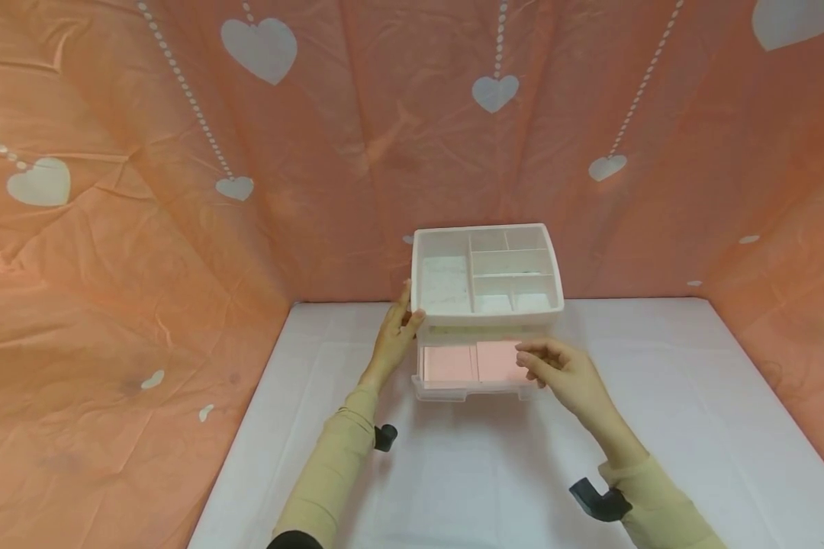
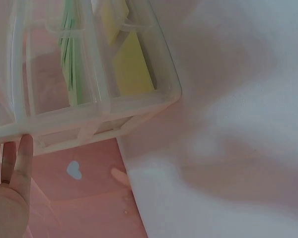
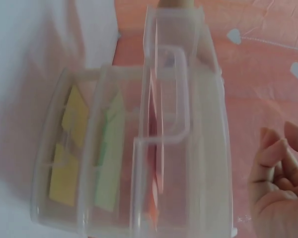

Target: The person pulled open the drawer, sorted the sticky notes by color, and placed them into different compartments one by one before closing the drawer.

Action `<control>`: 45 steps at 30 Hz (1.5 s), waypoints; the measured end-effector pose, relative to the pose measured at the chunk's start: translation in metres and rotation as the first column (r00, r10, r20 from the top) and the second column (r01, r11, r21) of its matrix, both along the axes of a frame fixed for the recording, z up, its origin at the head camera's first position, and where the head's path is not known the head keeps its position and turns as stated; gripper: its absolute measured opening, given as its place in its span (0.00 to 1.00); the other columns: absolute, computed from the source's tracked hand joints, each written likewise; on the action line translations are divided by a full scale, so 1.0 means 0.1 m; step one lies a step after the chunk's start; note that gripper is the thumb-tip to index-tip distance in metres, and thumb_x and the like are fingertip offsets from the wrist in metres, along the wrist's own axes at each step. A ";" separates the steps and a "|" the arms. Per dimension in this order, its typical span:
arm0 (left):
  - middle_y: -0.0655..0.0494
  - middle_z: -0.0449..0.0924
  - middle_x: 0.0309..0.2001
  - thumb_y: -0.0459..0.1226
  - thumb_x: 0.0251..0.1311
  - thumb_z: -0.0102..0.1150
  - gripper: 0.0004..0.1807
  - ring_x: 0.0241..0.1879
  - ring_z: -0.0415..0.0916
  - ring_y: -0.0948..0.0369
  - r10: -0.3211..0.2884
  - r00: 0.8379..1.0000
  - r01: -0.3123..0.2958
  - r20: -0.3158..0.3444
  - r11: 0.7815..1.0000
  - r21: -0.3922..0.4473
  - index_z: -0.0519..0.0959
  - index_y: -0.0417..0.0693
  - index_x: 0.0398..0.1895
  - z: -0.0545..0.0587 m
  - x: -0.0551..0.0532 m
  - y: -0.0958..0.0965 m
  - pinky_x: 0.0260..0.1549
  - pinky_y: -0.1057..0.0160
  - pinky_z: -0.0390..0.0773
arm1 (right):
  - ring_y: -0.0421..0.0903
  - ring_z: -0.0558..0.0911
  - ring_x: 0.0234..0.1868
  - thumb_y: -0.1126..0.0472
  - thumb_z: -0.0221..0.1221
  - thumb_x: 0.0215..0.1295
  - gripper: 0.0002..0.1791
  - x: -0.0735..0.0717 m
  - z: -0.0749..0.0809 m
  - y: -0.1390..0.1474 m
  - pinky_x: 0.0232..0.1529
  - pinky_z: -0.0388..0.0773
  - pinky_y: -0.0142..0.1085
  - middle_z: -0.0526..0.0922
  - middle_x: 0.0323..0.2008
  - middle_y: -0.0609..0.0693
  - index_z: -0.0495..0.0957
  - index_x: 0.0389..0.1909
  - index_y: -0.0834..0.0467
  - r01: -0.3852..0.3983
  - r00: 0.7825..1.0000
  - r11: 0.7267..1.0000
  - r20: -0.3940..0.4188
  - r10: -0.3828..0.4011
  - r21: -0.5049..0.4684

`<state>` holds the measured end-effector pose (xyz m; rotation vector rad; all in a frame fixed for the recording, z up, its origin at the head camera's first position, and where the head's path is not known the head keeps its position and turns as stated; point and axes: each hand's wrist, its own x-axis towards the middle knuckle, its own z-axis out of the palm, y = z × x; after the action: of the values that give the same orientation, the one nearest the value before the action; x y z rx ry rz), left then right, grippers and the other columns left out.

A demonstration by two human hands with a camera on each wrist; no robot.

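Observation:
A white plastic drawer organizer point(image 1: 446, 313) stands at the back of the table in the head view, its top tray divided into compartments. Its upper clear drawer point(image 1: 442, 394) is pulled out, with pink paper pads point(image 1: 449, 364) lying side by side in it. My left hand point(image 1: 392, 339) rests against the organizer's left side, fingers extended and thumb by the front corner. Above the drawer's right end hovers my right hand point(image 1: 556, 371), fingers loosely bent and nothing between them. Lower drawers hold green paper point(image 3: 111, 153) and yellow paper point(image 3: 64, 173), seen through the clear fronts.
A white cloth point(image 1: 481, 473) covers the table. Orange-pink curtains point(image 1: 384, 137) with white hearts hang behind and on both sides, close to the organizer's back. Black straps with camera mounts point(image 1: 600, 501) sit on both forearms.

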<state>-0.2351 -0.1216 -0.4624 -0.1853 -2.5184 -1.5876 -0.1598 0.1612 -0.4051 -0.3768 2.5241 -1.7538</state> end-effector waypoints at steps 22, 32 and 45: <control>0.50 0.61 0.65 0.50 0.68 0.45 0.34 0.44 0.71 0.57 -0.003 1.000 0.003 -0.016 1.000 -0.001 0.44 0.68 0.73 -0.01 -0.01 -0.01 0.37 0.63 0.77 | 0.35 0.76 0.24 0.59 0.56 0.65 0.15 0.37 -0.47 -0.25 0.27 0.75 0.29 0.82 0.27 0.37 0.75 0.44 0.69 -0.111 0.981 0.971 0.136 0.141 -0.210; 0.47 0.66 0.58 0.50 0.67 0.46 0.34 0.43 0.71 0.56 -0.008 1.000 0.008 -0.022 1.000 0.003 0.44 0.75 0.72 -0.02 -0.02 -0.01 0.37 0.63 0.77 | 0.35 0.75 0.32 0.56 0.51 0.69 0.22 0.38 -0.71 -0.26 0.35 0.75 0.26 0.80 0.34 0.42 0.64 0.55 0.68 -0.082 0.904 0.927 0.364 0.224 -0.367; 0.46 0.68 0.53 0.56 0.66 0.43 0.35 0.45 0.71 0.55 0.007 1.000 -0.007 -0.016 0.999 -0.035 0.44 0.69 0.73 -0.01 0.00 -0.01 0.38 0.62 0.77 | 0.36 0.74 0.43 0.54 0.46 0.72 0.08 0.40 -0.58 -0.38 0.49 0.72 0.27 0.80 0.44 0.38 0.67 0.45 0.53 0.133 0.804 0.779 0.526 0.277 -0.613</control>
<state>-0.2352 -0.1228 -0.4629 -0.1921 -2.5335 -1.5337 -0.1202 0.1229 -0.4630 0.0739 1.4306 -2.1991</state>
